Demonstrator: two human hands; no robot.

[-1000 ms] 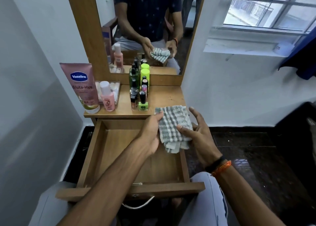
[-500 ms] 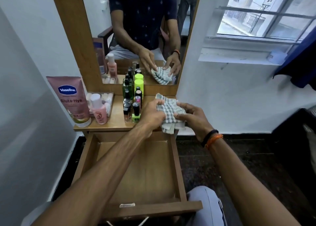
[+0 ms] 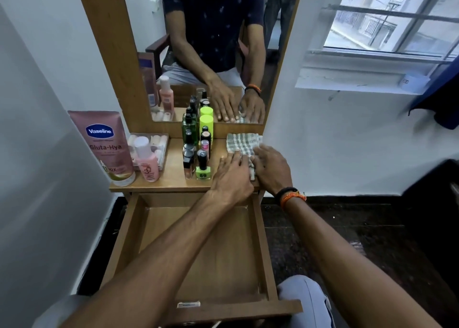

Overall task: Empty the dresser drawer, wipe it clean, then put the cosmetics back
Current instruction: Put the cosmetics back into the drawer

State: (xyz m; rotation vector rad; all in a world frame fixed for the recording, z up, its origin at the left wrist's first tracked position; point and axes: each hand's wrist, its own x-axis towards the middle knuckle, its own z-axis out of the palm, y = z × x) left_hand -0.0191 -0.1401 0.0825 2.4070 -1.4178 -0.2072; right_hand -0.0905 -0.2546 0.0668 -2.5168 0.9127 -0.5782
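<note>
The wooden dresser drawer point(image 3: 263, 248) is pulled out below the top, with nothing inside it. A folded green-and-white checked cloth point(image 3: 242, 141) lies on the right part of the dresser top point(image 3: 173, 176). My left hand point(image 3: 232, 172) and my right hand point(image 3: 272, 167) both press flat on the cloth's near half, fingers straight. The cosmetics stand on the dresser top to the left: a pink Vaseline tube point(image 3: 108, 144), a small pink bottle point(image 3: 146, 161), a clear box of items point(image 3: 159, 142), and a cluster of nail polish and green bottles point(image 3: 198, 148).
A mirror point(image 3: 211, 49) in a wooden frame stands behind the dresser top. White walls close in on the left and right. A window point(image 3: 387, 17) is at the upper right. The floor is dark, and my knee point(image 3: 306, 300) is beside the drawer front.
The cloth went from being held over the drawer to lying folded on the dresser top. Both hands let go of their grip and now press flat on it.
</note>
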